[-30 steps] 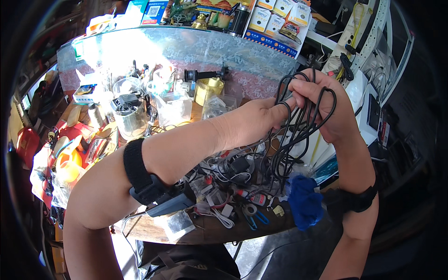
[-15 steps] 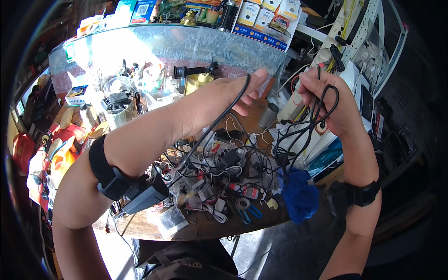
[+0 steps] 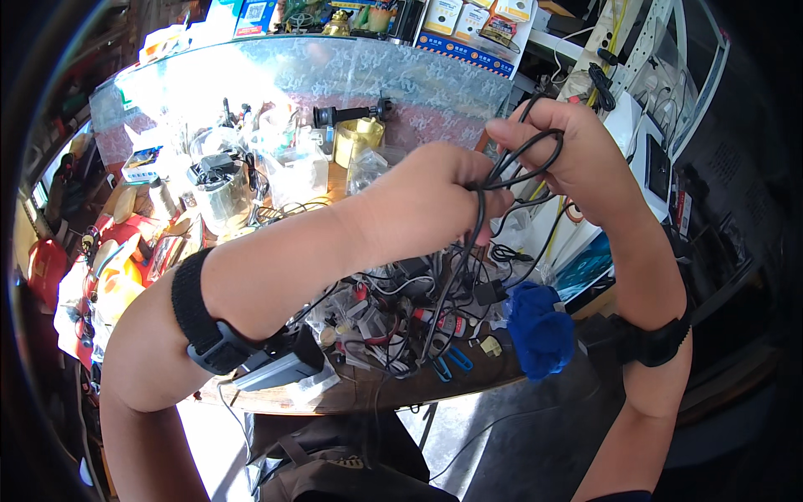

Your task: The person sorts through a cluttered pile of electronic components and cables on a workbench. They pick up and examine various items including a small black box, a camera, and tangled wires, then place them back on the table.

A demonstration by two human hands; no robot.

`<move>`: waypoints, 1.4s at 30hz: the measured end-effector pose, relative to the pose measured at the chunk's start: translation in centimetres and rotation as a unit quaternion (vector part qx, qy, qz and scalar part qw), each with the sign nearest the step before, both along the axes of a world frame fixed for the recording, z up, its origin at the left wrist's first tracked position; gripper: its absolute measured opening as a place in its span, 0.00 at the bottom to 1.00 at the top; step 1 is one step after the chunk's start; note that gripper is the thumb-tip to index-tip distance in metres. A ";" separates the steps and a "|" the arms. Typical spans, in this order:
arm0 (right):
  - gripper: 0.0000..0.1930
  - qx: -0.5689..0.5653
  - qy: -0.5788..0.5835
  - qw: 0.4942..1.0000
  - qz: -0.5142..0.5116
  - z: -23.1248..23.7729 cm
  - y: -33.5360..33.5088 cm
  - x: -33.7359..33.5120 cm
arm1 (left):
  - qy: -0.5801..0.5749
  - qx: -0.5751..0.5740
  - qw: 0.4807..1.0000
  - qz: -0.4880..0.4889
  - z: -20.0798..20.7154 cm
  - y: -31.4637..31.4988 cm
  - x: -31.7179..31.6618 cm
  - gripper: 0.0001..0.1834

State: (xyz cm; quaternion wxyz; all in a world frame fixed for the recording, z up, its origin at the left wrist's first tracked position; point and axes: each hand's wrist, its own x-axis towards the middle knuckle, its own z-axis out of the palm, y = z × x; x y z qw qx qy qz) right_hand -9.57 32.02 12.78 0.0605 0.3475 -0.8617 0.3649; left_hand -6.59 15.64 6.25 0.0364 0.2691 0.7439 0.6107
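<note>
Raised over a cluttered wooden table, both my hands work on one black cable (image 3: 479,216). My left hand (image 3: 447,192) is closed round a bunch of its strands, and a length hangs from it toward the pile below. My right hand (image 3: 573,155) holds the upper part, where the cable bends in a loop near the thumb; its fingers are curled and partly hidden. A small black adapter (image 3: 490,292) lies below my hands, beside a blue cloth (image 3: 540,335). Whether the adapter belongs to this cable I cannot tell.
Tangled wires and small parts (image 3: 368,322) cover the table (image 3: 351,397). A clear container with black adapters (image 3: 216,184) and a yellow tin (image 3: 358,142) stand at the far left. A patterned glass panel (image 3: 418,79) rises behind. On the right is a white metal rack (image 3: 640,75).
My left hand has moved right and closed on the cable, where its fingers were spread before. My right hand has shifted left, and both hands are now close together.
</note>
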 end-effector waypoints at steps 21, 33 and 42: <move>0.12 -0.189 0.147 0.945 -0.223 7.8 10.7 0.3 | -0.150 -0.174 0.973 -0.006 -8.5 -9.7 4.2 0.12; 0.08 -0.020 0.076 0.997 0.012 5.1 3.4 3.2 | 0.143 0.045 0.988 0.035 0.2 0.0 2.3 0.18; 0.08 0.066 0.018 0.993 -0.097 2.4 6.2 1.2 | 0.016 0.132 0.990 0.038 -0.4 -1.3 2.1 0.14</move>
